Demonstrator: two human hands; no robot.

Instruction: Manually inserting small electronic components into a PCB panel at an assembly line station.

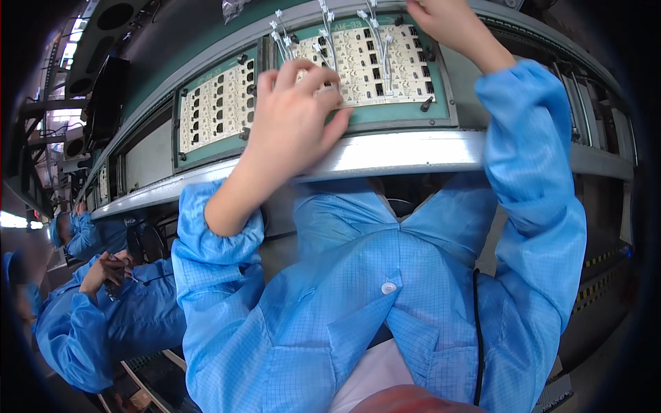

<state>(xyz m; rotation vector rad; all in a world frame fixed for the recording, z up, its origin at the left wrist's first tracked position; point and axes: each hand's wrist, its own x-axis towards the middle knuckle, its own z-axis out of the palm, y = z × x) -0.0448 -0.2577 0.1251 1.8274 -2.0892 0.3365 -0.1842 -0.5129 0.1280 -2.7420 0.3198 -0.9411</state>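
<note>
My left hand (295, 113) lies over the lower left part of a cream circuit board panel (354, 76), its fingers bent and spread apart. Its fingertips are partly hidden, and I see nothing held in it. The panel sits in a green carrier tray (392, 115) and bears rows of black components. Several white wire leads (329, 45) with small white connectors stand up from the panel. Beyond the panel's far right corner is my right hand (447, 26), its fingers cut off by the picture's upper edge, so what they hold, if anything, does not show.
A second carrier tray (180, 131) with a similar panel (217, 103) stands to the left. A metal rail (406, 150) runs along the near side. At the lower left sits a co-worker in a blue smock (131, 310). A clear plastic bag (233, 8) lies at the far edge.
</note>
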